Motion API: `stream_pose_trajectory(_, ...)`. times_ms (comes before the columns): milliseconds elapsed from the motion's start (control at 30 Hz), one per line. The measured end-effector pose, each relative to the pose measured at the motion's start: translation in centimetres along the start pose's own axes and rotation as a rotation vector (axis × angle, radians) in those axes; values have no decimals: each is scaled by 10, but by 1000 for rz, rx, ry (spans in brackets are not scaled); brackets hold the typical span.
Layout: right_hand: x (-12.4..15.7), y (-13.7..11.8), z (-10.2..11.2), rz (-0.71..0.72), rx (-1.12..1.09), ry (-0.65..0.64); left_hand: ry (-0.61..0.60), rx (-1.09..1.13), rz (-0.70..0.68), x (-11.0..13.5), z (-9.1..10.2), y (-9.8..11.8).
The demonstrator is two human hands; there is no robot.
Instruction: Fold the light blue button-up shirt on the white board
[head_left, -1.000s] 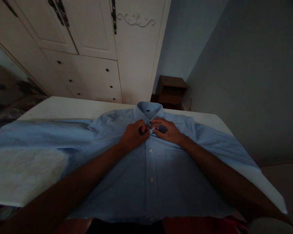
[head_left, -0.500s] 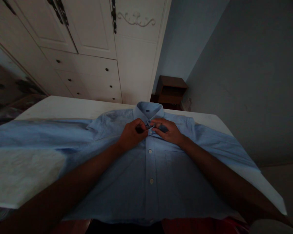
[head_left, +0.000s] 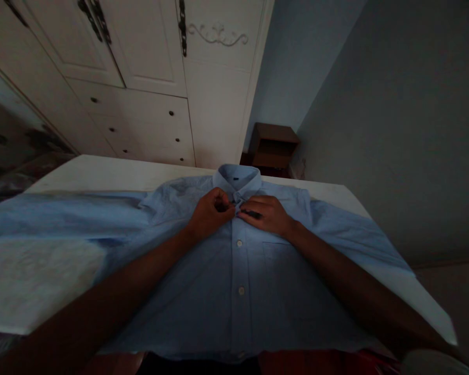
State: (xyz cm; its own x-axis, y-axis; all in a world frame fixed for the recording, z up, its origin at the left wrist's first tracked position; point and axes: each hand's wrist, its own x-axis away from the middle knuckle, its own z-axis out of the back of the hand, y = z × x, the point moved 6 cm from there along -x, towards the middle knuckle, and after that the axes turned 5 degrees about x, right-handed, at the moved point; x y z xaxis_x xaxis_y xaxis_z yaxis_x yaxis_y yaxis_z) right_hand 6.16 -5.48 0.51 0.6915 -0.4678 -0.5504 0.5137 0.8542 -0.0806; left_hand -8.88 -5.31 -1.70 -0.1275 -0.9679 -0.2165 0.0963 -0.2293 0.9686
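A light blue button-up shirt (head_left: 238, 271) lies face up on a white table (head_left: 113, 174), collar (head_left: 236, 177) at the far side and sleeves spread to both sides. My left hand (head_left: 209, 213) is closed, pinching the shirt's front edge just below the collar. My right hand (head_left: 266, 213) meets it from the other side, fingers curled and pinched on the opposite edge of the placket. Two white buttons (head_left: 239, 243) lower down the front are fastened. What lies between my fingertips is hidden.
A cream wardrobe with drawers (head_left: 152, 125) stands behind the table. A small brown wooden cabinet (head_left: 273, 146) sits in the corner by the grey wall (head_left: 394, 130). Something dark and patterned (head_left: 15, 156) lies at the far left.
Both hands stayed under the collar. The small pale bit of fabric that stuck out between the fingertips has gone, and the right hand's fingers have flattened a little onto the shirt.
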Motion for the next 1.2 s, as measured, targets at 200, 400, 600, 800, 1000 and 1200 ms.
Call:
stream_pose_trajectory(200, -1, -1, 0, -47, -2, -31, 11, -17, -9, 1, 1, 2)
stream_pose_trajectory(400, -3, 1, -4, -136, -63, -71, -5, -47, -13, -1, 1, 0)
stream_pose_trajectory(600, -10, -13, -8, -268, 124, -249, -8, -180, -24, 1, 0, 3)
stream_pose_trajectory(800, -10, -16, -9, -330, 148, -257, 24, -308, -63, 4, 0, 8)
stream_pose_trajectory(1000, -8, -15, -15, -310, 171, -234, 30, -315, -38, 0, 1, 8)
stream_pose_trajectory(1200, -7, -14, -12, -305, 183, -186, 38, -204, -11, 0, 2, 6)
